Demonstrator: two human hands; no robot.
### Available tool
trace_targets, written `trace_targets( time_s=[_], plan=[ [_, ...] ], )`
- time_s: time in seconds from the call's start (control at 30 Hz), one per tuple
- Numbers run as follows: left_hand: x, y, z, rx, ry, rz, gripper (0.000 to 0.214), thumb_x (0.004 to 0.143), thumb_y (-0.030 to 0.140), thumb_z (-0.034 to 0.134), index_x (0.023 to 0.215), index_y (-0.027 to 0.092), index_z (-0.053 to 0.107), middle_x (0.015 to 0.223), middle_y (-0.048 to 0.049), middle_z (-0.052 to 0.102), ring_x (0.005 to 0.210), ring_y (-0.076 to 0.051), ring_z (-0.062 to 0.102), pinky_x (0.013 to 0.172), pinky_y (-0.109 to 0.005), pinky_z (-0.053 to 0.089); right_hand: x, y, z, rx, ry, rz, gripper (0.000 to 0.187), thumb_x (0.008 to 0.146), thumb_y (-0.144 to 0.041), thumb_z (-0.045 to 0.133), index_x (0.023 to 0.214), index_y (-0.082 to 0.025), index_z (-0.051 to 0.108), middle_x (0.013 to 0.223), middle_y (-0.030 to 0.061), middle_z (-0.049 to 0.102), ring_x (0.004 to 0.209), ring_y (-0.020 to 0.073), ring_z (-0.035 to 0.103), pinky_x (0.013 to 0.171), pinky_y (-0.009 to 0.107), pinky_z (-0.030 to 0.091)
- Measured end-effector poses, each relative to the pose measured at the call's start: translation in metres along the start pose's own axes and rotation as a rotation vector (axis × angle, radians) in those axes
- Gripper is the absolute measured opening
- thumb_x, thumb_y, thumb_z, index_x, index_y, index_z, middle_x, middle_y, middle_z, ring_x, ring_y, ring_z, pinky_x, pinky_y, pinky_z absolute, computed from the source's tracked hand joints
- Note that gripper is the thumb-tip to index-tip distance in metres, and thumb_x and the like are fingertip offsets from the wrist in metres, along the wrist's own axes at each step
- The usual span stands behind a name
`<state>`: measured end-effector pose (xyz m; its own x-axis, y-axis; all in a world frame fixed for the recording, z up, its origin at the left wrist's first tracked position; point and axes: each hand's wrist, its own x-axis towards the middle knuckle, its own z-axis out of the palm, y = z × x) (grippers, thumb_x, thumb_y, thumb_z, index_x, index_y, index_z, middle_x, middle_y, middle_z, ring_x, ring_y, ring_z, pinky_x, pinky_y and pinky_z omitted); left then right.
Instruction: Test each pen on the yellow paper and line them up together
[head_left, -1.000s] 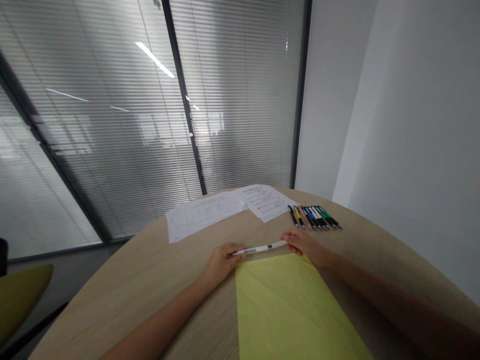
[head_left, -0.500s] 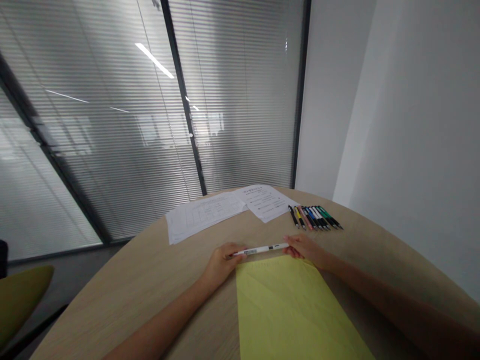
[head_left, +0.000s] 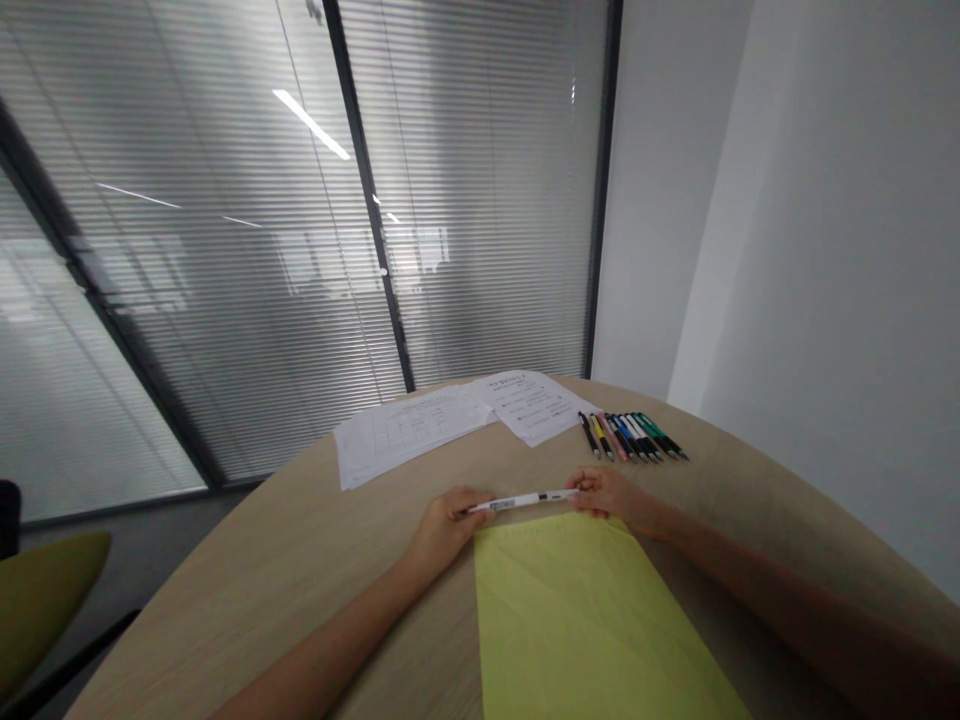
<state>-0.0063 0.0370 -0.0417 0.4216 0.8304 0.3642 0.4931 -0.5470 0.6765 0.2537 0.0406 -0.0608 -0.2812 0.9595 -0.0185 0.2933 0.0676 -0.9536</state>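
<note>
A slim white pen (head_left: 519, 502) with dark print and a black mark stretches crosswise between my two hands. My left hand (head_left: 448, 520) is closed on its left end, fingertips and thumb pinching it. At the other end, the fingers of my right hand (head_left: 604, 494) are closed around the tip, which they partly hide. Just below the pen lies a yellow sheet (head_left: 585, 620), perhaps a bag or envelope, slightly creased. Its top edge runs close beneath both hands.
Beyond my right hand, several pens (head_left: 630, 437) in black, yellow, pink, blue, white and green lie side by side. Printed papers (head_left: 412, 430) overlap at the far edge of the round wooden table (head_left: 315, 560). A yellow-green chair (head_left: 49, 590) stands at the left, near a glass partition with blinds.
The pen has turned slightly in my fingers, so its printed marks show differently. My right hand has shifted a little; my left hand stays nearly still.
</note>
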Motion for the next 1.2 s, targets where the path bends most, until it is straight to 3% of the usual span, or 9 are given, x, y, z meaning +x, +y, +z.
trace_targets(
  time_s=[0.2, 0.43, 0.5, 0.63, 0.8, 1.0, 1.13, 1.2],
  plan=[
    [-0.002, 0.0, 0.0, 0.008, -0.01, 0.086, 0.022, 0.074, 0.026, 0.052, 0.089, 0.02, 0.067, 0.079, -0.0043, 0.064, 0.075, -0.016, 0.057, 0.069, -0.026, 0.044, -0.002, 0.0, -0.002, -0.093, -0.034, -0.041, 0.039, 0.064, -0.052, 0.053, 0.052, -0.015, 0.049, 0.045, -0.0033, 0.047, 0.04, 0.0057, 0.039, 0.042, 0.019, 0.03],
    [-0.003, -0.001, 0.002, 0.067, 0.014, 0.225, 0.023, 0.077, 0.027, 0.051, 0.092, 0.018, 0.066, 0.08, -0.0067, 0.065, 0.076, -0.017, 0.057, 0.07, -0.029, 0.045, -0.005, -0.001, -0.001, -0.258, -0.018, -0.085, 0.049, 0.072, -0.056, 0.039, 0.042, -0.017, 0.039, 0.038, -0.0044, 0.036, 0.038, 0.0057, 0.031, 0.042, 0.021, 0.023],
    [-0.003, -0.003, 0.002, 0.09, 0.02, 0.253, 0.023, 0.078, 0.027, 0.05, 0.092, 0.018, 0.066, 0.079, -0.0069, 0.065, 0.075, -0.017, 0.056, 0.069, -0.029, 0.045, -0.007, -0.004, 0.002, -0.259, 0.005, -0.082, 0.047, 0.073, -0.055, 0.039, 0.046, -0.017, 0.041, 0.039, -0.0058, 0.031, 0.038, 0.0055, 0.028, 0.041, 0.021, 0.02],
    [-0.004, -0.004, 0.003, 0.133, 0.026, 0.268, 0.023, 0.079, 0.027, 0.05, 0.092, 0.018, 0.066, 0.08, -0.0073, 0.064, 0.075, -0.017, 0.056, 0.069, -0.029, 0.045, -0.008, -0.007, 0.008, -0.107, 0.051, -0.09, 0.035, 0.073, -0.054, 0.042, 0.073, -0.019, 0.047, 0.044, -0.0092, 0.027, 0.038, 0.006, 0.025, 0.039, 0.02, 0.017],
    [-0.004, -0.001, 0.003, 0.146, 0.038, 0.206, 0.021, 0.078, 0.027, 0.051, 0.09, 0.019, 0.067, 0.08, -0.0068, 0.065, 0.076, -0.018, 0.056, 0.07, -0.029, 0.045, -0.005, -0.001, 0.009, -0.058, 0.019, -0.091, 0.031, 0.072, -0.048, 0.046, 0.067, -0.018, 0.043, 0.047, -0.0071, 0.041, 0.039, 0.0047, 0.032, 0.038, 0.018, 0.023],
    [-0.004, 0.003, 0.002, 0.116, 0.033, 0.136, 0.019, 0.076, 0.025, 0.053, 0.088, 0.019, 0.067, 0.079, -0.0056, 0.066, 0.075, -0.018, 0.057, 0.07, -0.028, 0.044, -0.002, 0.0, 0.007, 0.031, -0.075, -0.017, 0.033, 0.055, -0.036, 0.066, 0.077, -0.017, 0.05, 0.054, -0.0048, 0.055, 0.038, 0.0042, 0.04, 0.038, 0.017, 0.028],
    [-0.004, 0.001, 0.002, 0.099, 0.047, 0.192, 0.021, 0.078, 0.029, 0.051, 0.088, 0.02, 0.067, 0.078, -0.0059, 0.066, 0.075, -0.018, 0.056, 0.069, -0.029, 0.044, -0.003, -0.002, 0.008, 0.009, -0.076, -0.03, 0.032, 0.06, -0.046, 0.058, 0.062, -0.015, 0.052, 0.05, -0.0009, 0.057, 0.037, 0.0048, 0.041, 0.038, 0.018, 0.03],
    [-0.004, -0.001, 0.002, 0.098, 0.054, 0.225, 0.023, 0.078, 0.03, 0.051, 0.09, 0.02, 0.067, 0.079, -0.0068, 0.065, 0.075, -0.018, 0.056, 0.069, -0.029, 0.044, -0.003, -0.001, 0.01, -0.036, -0.093, -0.05, 0.041, 0.065, -0.053, 0.048, 0.051, -0.014, 0.05, 0.044, 0.0002, 0.054, 0.036, 0.0052, 0.04, 0.038, 0.018, 0.03]
  ],
)
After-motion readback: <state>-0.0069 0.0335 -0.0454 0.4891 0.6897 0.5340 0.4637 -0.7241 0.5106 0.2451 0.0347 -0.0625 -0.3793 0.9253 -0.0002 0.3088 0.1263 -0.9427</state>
